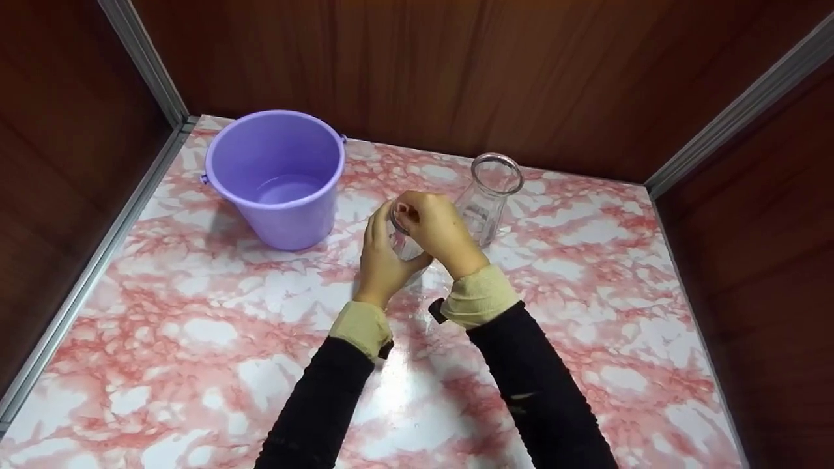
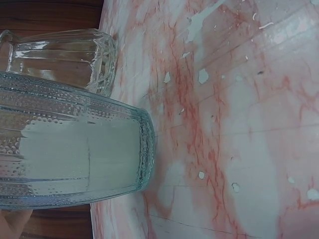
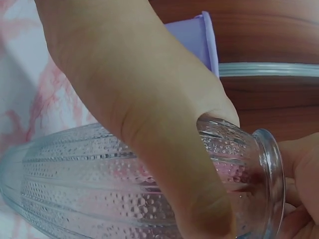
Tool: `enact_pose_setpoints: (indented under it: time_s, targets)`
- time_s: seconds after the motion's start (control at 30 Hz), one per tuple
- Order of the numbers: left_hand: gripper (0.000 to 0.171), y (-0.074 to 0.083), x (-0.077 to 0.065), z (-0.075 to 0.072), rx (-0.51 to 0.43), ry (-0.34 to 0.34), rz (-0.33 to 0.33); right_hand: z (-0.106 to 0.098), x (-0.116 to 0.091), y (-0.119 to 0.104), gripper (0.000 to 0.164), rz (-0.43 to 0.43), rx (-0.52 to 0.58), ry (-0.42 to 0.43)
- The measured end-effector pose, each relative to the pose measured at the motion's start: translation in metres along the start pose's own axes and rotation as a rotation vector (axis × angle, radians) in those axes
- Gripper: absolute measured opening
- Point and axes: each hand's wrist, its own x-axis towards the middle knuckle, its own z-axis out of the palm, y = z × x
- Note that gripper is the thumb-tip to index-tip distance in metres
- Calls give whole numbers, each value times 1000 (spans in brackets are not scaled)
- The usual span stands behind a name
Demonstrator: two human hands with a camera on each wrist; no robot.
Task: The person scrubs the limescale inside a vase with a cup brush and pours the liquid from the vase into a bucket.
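A clear glass jar with a beaded, ribbed surface [image 3: 109, 174] stands between the two hands; its pale lower part [image 2: 112, 154] shows in the left wrist view. My left hand [image 1: 383, 260] grips its side, the thumb lying across the glass in the right wrist view. At the jar's mouth is my right hand [image 1: 442, 228], its fingers bent over the rim and into the opening. Whether those fingertips hold anything is hidden. Just behind the right hand stands a second clear glass jar [image 1: 485, 202] with a flared rim, touched by neither hand.
A purple bucket [image 1: 293, 218] stands at the back left. Marbled red-and-white sheeting [image 1: 215, 378] covers the table, with wet drops near the jars. Brown wood-look panels [image 1: 417, 78] close off the back and both sides.
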Motion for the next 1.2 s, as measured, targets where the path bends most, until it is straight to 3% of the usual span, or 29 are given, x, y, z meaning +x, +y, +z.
enact_pose_setpoints:
  time_s: [0.6,1.2]
  targets:
    - [105,0,2,-2,10,0,-31,10,-3,-4,11,-66,-48,121]
    - [103,-2,-3,-1,-30,-20,-19,10,-6,-5,8,-22,-137,83]
